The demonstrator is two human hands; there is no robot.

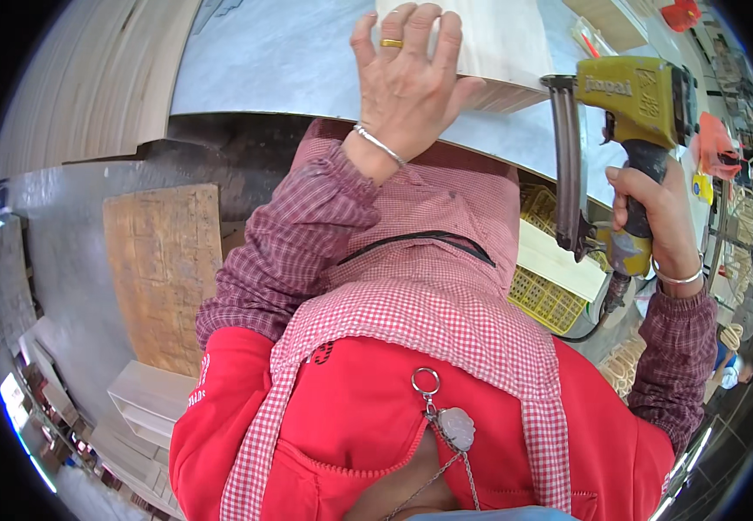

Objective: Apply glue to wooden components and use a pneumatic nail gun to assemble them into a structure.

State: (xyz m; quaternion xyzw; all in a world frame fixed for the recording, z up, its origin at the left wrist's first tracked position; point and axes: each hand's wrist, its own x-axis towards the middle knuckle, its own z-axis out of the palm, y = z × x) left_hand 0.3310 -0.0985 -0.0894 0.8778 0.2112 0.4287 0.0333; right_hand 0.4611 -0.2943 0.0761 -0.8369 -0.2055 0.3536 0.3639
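My left hand (411, 82) lies palm down on a pale wooden piece (502, 43), with its fingers stretched forward and the thumb out to the side. A ring and a silver bangle are on it. My right hand (676, 221) is wrapped round the dark grip of an olive-yellow nail gun (637, 100). The gun's long magazine hangs toward me, and its nose is at the right edge of the wooden piece. I cannot tell whether the nose touches the wood. The piece rests on a light grey-blue worktable (272, 65).
Stacked pale boards (98, 78) stand at the far left. On the floor lies a brown wooden sheet (164, 269), near a pale open box (155, 399). A yellow crate (541, 300) with a board on it is below the table. Farther right, another person (732, 369) is partly visible.
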